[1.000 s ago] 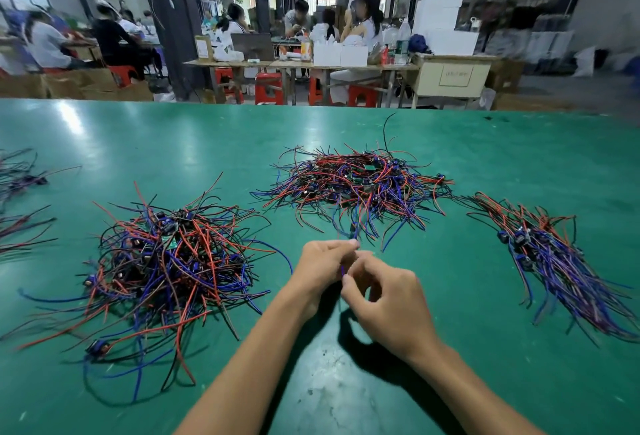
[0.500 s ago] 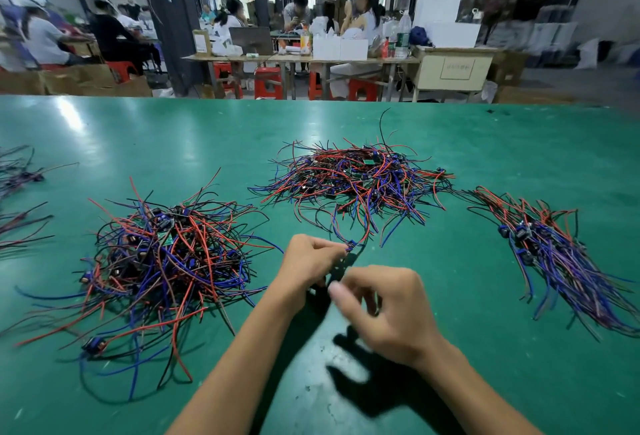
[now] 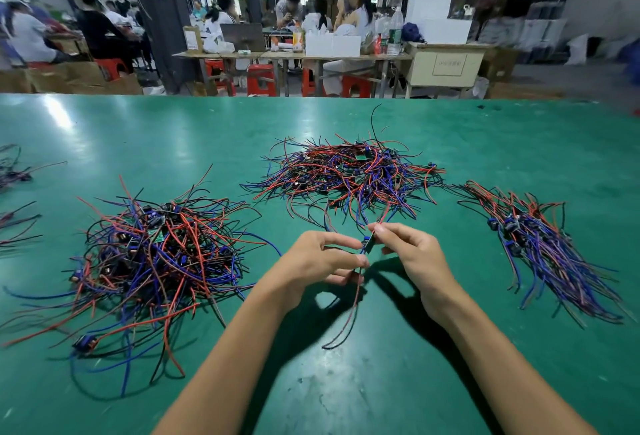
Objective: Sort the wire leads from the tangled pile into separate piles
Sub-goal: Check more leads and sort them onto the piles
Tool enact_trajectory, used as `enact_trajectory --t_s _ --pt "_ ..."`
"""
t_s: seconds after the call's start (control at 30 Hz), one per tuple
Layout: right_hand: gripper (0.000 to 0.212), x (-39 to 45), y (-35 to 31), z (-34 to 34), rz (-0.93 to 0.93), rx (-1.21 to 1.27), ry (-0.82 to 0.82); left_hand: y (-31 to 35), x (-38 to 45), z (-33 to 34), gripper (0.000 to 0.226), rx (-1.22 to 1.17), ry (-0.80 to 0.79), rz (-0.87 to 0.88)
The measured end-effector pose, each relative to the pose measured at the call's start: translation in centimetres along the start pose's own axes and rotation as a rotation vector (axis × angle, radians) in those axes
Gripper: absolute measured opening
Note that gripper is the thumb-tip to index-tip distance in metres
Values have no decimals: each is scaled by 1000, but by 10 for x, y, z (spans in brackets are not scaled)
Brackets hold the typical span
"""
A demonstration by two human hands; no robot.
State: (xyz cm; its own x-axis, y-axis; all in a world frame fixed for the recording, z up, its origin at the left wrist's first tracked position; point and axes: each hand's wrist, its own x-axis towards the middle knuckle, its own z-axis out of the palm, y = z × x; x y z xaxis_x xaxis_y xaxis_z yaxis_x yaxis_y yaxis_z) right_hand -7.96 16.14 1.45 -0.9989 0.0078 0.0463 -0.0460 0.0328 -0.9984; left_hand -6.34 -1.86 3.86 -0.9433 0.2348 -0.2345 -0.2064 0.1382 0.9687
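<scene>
Lead (image 3: 366, 244): I see one, held above the table (image 3: 433, 382) between the piles | left hand (image 3: 320, 260) pinches its lower wires, right hand (image 3: 414, 251) pinches its top | risk: trailing tail (image 3: 349, 313) may snag the tangled pile (image 3: 349, 175) just beyond, dragging others out | count: three big piles, including left pile (image 3: 156, 261) and combed pile (image 3: 547, 251), two hands.
</scene>
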Motion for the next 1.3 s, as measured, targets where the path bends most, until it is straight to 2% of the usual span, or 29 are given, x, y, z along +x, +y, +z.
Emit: enact_trajectory --t_s 0.1,0.23,0.33,0.57,0.73,0.83,0.9,1.0,1.13,1.3 --pt "14 -2 -3 -4 15 50 3 -1 1 0 37 -5 -8 16" --pt "14 -4 -3 -4 -26 59 43 0 -2 -2 22 52 -25 73" --pt "12 -4 -3 -2 -55 75 100 2 -4 0 10 80 29 121" --pt "8 -5 -6 -1 -28 115 119 3 -4 6 13 235 118 160" --pt "11 -5 -10 0 50 240 108 3 -1 4 20 553 333 487" --pt "18 -6 -10 1 66 260 95 2 -1 3 21 614 392 601" --pt "15 -7 -10 1 66 275 78 0 -1 2 21 627 404 612" --pt "13 -7 -9 -1 32 249 62 1 -1 3 23 500 365 468" --pt "11 -8 -11 -4 -35 96 -7 9 0 9 15 87 268 289" --pt "10 -10 -12 -4 -112 59 -38 8 -6 9 30 -52 77 259"
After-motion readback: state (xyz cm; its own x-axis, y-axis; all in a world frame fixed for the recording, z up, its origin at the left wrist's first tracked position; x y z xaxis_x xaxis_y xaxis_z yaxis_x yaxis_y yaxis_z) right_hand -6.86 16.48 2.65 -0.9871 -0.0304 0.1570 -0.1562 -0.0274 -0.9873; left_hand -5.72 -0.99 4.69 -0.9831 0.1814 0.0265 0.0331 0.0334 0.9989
